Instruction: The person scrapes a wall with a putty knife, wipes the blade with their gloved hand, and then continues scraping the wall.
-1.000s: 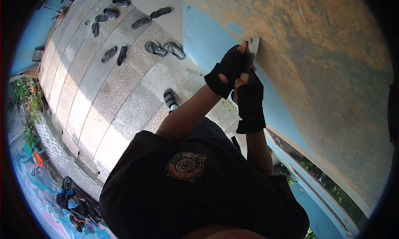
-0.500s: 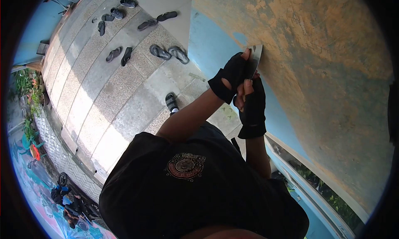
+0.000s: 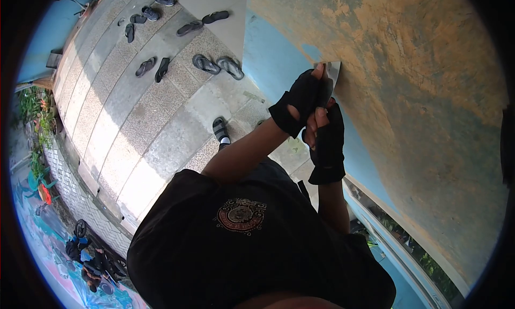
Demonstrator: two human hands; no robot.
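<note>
A scraper with a wide metal blade has its edge at the wall, where blue paint gives way to a patchy tan and grey surface. My left hand, in a black fingerless glove, is closed on the blade, its thumb lying along the metal. Just below it, my right hand, gloved the same way, is wrapped around the handle end. Most of the handle is hidden by my fingers.
Several sandals and shoes lie on the paved floor to the left. A sandalled foot shows beside my left forearm. Plants and a parked motorbike stand farther left. A ledge runs along the lower right.
Both hands and the scraper have shifted very slightly down and right along the wall. My grip looks the same.
</note>
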